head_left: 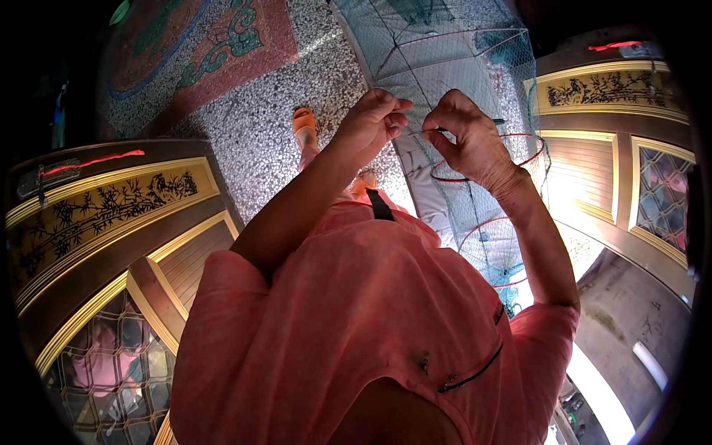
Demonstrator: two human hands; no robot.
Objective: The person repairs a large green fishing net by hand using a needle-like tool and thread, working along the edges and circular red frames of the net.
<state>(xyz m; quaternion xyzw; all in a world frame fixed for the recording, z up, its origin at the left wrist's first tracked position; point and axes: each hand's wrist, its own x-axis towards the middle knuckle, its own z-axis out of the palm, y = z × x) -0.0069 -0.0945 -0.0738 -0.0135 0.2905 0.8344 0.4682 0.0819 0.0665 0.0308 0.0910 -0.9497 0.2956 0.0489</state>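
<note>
My left hand (372,124) is raised in front of me with its fingers curled in toward the thumb. Whatever it pinches is too small to make out. Just to its right, my right hand (469,139) is closed on a thin tool with a dark handle (500,121). A fine pale tip or strand shows in the narrow gap between the two hands. Below and beyond my right hand lies a long green mesh net trap (415,63) with red hoops (532,152), partly covered by that hand and forearm.
The trap lies along a grey cloth-like surface (437,200). Speckled stone floor (245,133) with a red and green pattern spreads to the left, near my orange sandal (303,122). Brown and gold door panels stand on the left (111,215) and right (623,89).
</note>
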